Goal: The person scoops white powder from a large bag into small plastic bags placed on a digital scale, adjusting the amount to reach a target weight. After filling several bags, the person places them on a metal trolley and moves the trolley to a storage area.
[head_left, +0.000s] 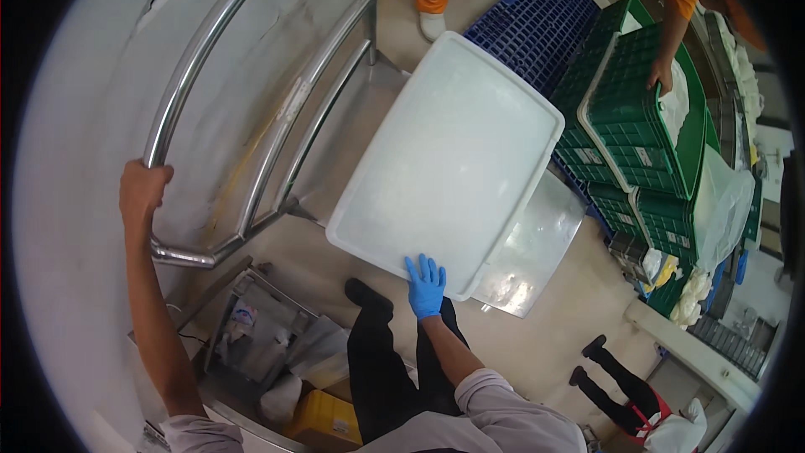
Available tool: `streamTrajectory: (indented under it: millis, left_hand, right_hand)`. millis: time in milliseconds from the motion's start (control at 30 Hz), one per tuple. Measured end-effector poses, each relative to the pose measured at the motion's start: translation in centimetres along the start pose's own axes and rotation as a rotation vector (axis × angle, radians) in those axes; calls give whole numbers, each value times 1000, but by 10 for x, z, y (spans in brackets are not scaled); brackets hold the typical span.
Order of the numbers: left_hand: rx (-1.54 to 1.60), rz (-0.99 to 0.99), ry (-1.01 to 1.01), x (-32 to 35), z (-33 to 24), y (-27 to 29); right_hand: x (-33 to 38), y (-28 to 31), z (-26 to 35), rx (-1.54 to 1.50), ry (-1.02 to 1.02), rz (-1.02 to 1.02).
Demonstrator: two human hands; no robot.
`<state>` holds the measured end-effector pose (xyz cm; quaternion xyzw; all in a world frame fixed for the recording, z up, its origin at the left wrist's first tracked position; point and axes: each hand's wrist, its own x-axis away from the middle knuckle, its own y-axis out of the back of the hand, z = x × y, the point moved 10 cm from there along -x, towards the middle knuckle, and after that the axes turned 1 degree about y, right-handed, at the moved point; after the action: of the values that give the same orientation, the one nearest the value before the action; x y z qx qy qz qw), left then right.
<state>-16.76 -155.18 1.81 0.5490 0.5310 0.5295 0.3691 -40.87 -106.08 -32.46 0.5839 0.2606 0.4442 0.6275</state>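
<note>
My left hand (141, 190), bare, is closed around the top bar of a steel railing (225, 25) on the left. My right hand (426, 284), in a blue glove, grips the near edge of a large white plastic tray (453, 159), which I hold tilted out in front of me above the floor. The tray looks bare inside. My black trouser legs and one black shoe (367, 294) show below it.
Green crates (637, 126) stand stacked at the right, where another person's hand (661, 74) rests on one. A blue pallet (537, 21) lies behind. A person in orange trousers stands at the top. A steel plate (537, 243) lies under the tray. A yellow container (327, 419) sits below.
</note>
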Motion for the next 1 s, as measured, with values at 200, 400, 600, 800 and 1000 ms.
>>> streamTrajectory:
  millis: [200, 400, 600, 800, 1000]
  left_hand:
    - [-4, 0, -78, -21, -5, -13]
    - [49, -18, -195, -52, -39, -22]
    - [144, -17, -345, -101, -71, -24]
    - [146, 2, -407, -126, -78, -40]
    - [187, -19, -423, -118, -84, -39]
  right_hand:
    - [-26, 9, -8, -33, 146, 2]
    - [-58, 21, -12, -55, 170, -83]
    - [-92, 20, -11, -155, 240, -133]
    - [-98, 2, 1, -139, 214, -167]
    - [-102, -2, 0, -102, 223, -144]
